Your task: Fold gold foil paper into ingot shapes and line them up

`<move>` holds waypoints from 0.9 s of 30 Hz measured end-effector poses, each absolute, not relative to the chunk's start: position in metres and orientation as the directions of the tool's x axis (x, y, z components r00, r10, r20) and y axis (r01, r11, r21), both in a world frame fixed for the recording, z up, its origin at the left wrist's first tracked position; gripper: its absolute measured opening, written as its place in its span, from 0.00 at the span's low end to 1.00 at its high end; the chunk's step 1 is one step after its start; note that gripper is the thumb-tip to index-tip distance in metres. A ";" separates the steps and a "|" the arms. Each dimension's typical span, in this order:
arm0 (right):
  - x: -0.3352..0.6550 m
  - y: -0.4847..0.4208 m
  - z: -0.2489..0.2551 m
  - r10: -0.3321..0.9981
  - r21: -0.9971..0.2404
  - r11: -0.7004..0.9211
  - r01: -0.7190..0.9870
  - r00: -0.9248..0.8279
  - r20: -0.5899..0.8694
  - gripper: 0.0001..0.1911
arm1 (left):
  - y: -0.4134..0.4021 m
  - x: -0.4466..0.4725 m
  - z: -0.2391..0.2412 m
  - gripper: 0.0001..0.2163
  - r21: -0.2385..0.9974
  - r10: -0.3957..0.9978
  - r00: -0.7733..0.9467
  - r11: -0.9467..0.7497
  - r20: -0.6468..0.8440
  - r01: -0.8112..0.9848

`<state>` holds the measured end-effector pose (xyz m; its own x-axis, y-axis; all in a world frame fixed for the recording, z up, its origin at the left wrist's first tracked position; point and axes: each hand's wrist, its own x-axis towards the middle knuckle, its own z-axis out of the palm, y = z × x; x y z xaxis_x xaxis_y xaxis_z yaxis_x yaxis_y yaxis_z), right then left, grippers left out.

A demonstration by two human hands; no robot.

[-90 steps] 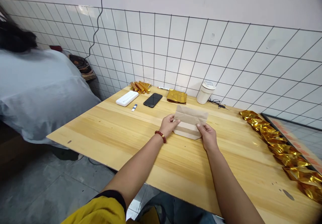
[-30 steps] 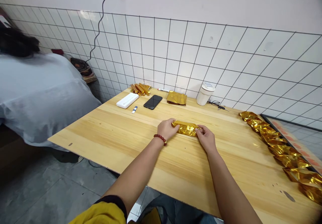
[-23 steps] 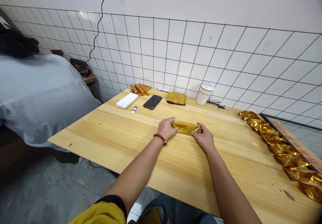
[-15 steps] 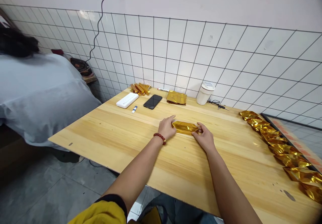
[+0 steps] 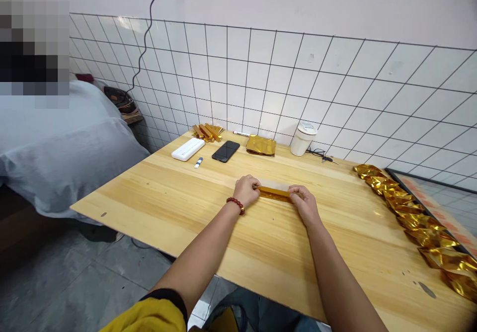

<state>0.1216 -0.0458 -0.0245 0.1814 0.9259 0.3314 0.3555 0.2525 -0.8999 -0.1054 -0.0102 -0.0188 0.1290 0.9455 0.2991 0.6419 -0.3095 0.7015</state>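
A strip of folded gold foil paper lies across the middle of the wooden table, with a pale translucent-looking band along its far side. My left hand pinches its left end; a red bead bracelet circles that wrist. At the right end, my right hand grips the paper between thumb and fingers. Beyond my hands sits a flat stack of gold foil sheets. Several folded gold foil pieces stand in a row along the right side.
Toward the wall are a bundle of gold strips, a white power bank, a black phone, a small blue-and-white tube, a pen, a white cup and keys. A person in a pale top sits at left.
The gold paper, pointed at both ends and lying broad before, now shows as a narrower strip with a plain orange-gold fold. Both hands have closed more tightly on its ends.
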 end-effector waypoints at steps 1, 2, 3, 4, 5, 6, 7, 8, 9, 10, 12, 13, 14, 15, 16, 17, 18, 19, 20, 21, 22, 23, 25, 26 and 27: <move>0.121 -0.046 -0.024 0.922 -0.913 0.260 0.315 0.199 0.331 0.11 | -0.010 -0.105 -0.019 0.10 0.707 0.946 0.128 -0.308 0.296 0.637; 0.121 -0.046 -0.024 0.920 -0.923 0.250 0.292 0.225 0.321 0.14 | -0.010 -0.105 -0.019 0.10 0.712 0.947 0.129 -0.307 0.293 0.632; 0.121 -0.045 -0.025 0.919 -0.929 0.231 0.289 0.248 0.306 0.16 | -0.010 -0.105 -0.019 0.10 0.715 0.948 0.132 -0.307 0.291 0.628; 0.120 -0.044 -0.026 0.921 -0.928 0.207 0.309 0.260 0.292 0.17 | -0.010 -0.105 -0.019 0.11 0.716 0.947 0.138 -0.312 0.291 0.624; 0.120 -0.043 -0.027 0.925 -0.919 0.185 0.348 0.253 0.282 0.17 | -0.011 -0.105 -0.019 0.12 0.716 0.945 0.146 -0.317 0.291 0.622; 0.119 -0.042 -0.029 0.932 -0.900 0.169 0.401 0.232 0.278 0.16 | -0.011 -0.106 -0.018 0.14 0.718 0.945 0.148 -0.320 0.293 0.618; 0.119 -0.041 -0.030 0.939 -0.875 0.160 0.457 0.203 0.277 0.15 | -0.011 -0.106 -0.017 0.15 0.725 0.944 0.138 -0.319 0.300 0.610; 0.119 -0.041 -0.031 0.944 -0.848 0.155 0.507 0.178 0.279 0.13 | -0.011 -0.107 -0.017 0.16 0.739 0.944 0.108 -0.313 0.313 0.596; 0.119 -0.040 -0.032 0.946 -0.821 0.153 0.550 0.159 0.282 0.11 | -0.011 -0.107 -0.016 0.18 0.758 0.942 0.058 -0.301 0.330 0.579; 0.118 -0.040 -0.032 0.945 -0.796 0.153 0.585 0.148 0.290 0.09 | -0.011 -0.108 -0.015 0.18 0.780 0.939 -0.005 -0.281 0.343 0.560; 0.118 -0.041 -0.030 0.941 -0.758 0.156 0.633 0.137 0.308 0.05 | -0.010 -0.109 -0.013 0.17 0.823 0.931 -0.132 -0.228 0.341 0.520; 0.118 -0.042 -0.029 0.940 -0.742 0.160 0.651 0.129 0.315 0.04 | -0.010 -0.109 -0.012 0.16 0.838 0.928 -0.179 -0.197 0.326 0.508; 0.117 -0.042 -0.028 0.940 -0.729 0.163 0.665 0.121 0.320 0.05 | -0.009 -0.110 -0.010 0.14 0.846 0.928 -0.207 -0.169 0.309 0.505; 0.117 -0.043 -0.027 0.940 -0.720 0.164 0.675 0.115 0.322 0.05 | -0.010 -0.109 -0.009 0.12 0.846 0.930 -0.215 -0.152 0.297 0.511; 0.117 -0.043 -0.026 0.940 -0.714 0.164 0.680 0.111 0.322 0.06 | -0.010 -0.109 -0.007 0.10 0.836 0.933 -0.207 -0.147 0.295 0.529; 0.117 -0.044 -0.026 0.941 -0.713 0.164 0.682 0.108 0.320 0.06 | -0.011 -0.108 -0.006 0.08 0.818 0.935 -0.188 -0.151 0.300 0.555; 0.117 -0.044 -0.025 0.942 -0.713 0.164 0.681 0.107 0.318 0.07 | -0.013 -0.108 -0.004 0.08 0.796 0.938 -0.161 -0.160 0.307 0.584; 0.117 -0.044 -0.025 0.943 -0.716 0.163 0.679 0.107 0.316 0.07 | -0.014 -0.107 -0.003 0.09 0.774 0.941 -0.134 -0.170 0.312 0.610; 0.117 -0.043 -0.026 0.943 -0.718 0.164 0.676 0.107 0.316 0.07 | -0.015 -0.107 -0.002 0.11 0.758 0.943 -0.113 -0.177 0.313 0.628; 0.117 -0.043 -0.026 0.942 -0.721 0.167 0.673 0.106 0.317 0.08 | -0.017 -0.106 -0.001 0.12 0.747 0.945 -0.100 -0.178 0.310 0.640; 0.118 -0.042 -0.027 0.942 -0.723 0.171 0.669 0.105 0.320 0.09 | -0.017 -0.106 0.000 0.12 0.743 0.948 -0.093 -0.175 0.304 0.646; 0.118 -0.042 -0.027 0.941 -0.727 0.177 0.663 0.102 0.322 0.10 | -0.018 -0.106 0.000 0.12 0.744 0.951 -0.088 -0.171 0.296 0.646; 0.119 -0.041 -0.028 0.941 -0.744 0.189 0.641 0.098 0.323 0.13 | -0.018 -0.106 0.001 0.09 0.761 0.961 -0.087 -0.152 0.264 0.631; 0.119 -0.041 -0.027 0.942 -0.756 0.193 0.625 0.100 0.322 0.15 | -0.018 -0.106 0.001 0.08 0.773 0.966 -0.089 -0.138 0.244 0.619; 0.119 -0.041 -0.027 0.942 -0.769 0.193 0.610 0.104 0.319 0.17 | -0.018 -0.107 0.000 0.09 0.787 0.970 -0.091 -0.125 0.224 0.604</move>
<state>0.1195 -0.0415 -0.0271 0.1044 0.9421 0.3187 0.6097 0.1925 -0.7689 -0.1065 -0.0177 -0.0002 -0.0906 0.9703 0.2241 0.6042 -0.1254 0.7869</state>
